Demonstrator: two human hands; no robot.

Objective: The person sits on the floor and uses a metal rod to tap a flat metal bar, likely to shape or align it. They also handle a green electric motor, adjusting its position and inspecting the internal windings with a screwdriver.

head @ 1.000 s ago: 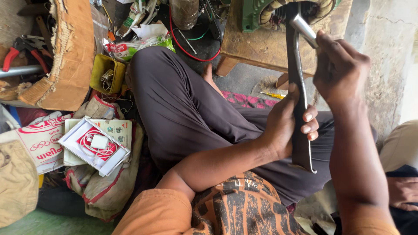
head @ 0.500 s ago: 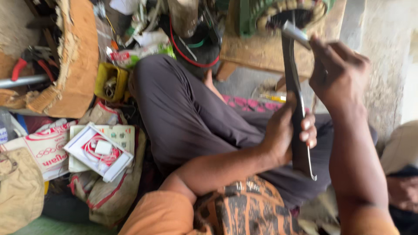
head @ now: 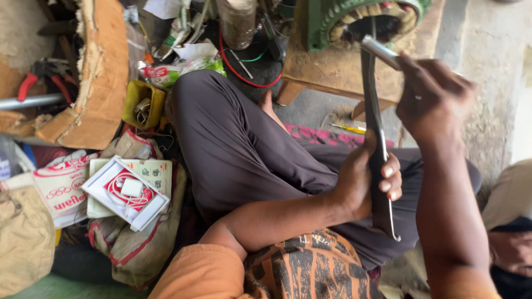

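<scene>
- So from my head view: left hand (head: 363,182) has fingers curled tight around the long dark metal bar (head: 376,138), just below the green motor (head: 360,22).
- Right hand (head: 432,99) pinches a silver rod (head: 379,51) against the bar's top.

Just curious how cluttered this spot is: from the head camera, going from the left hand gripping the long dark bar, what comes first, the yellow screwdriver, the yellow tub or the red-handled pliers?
1. Yellow screwdriver, on the floor just above the left hand.
2. Yellow tub, beyond the bent knee, toward the left.
3. Red-handled pliers, far upper left.
</scene>
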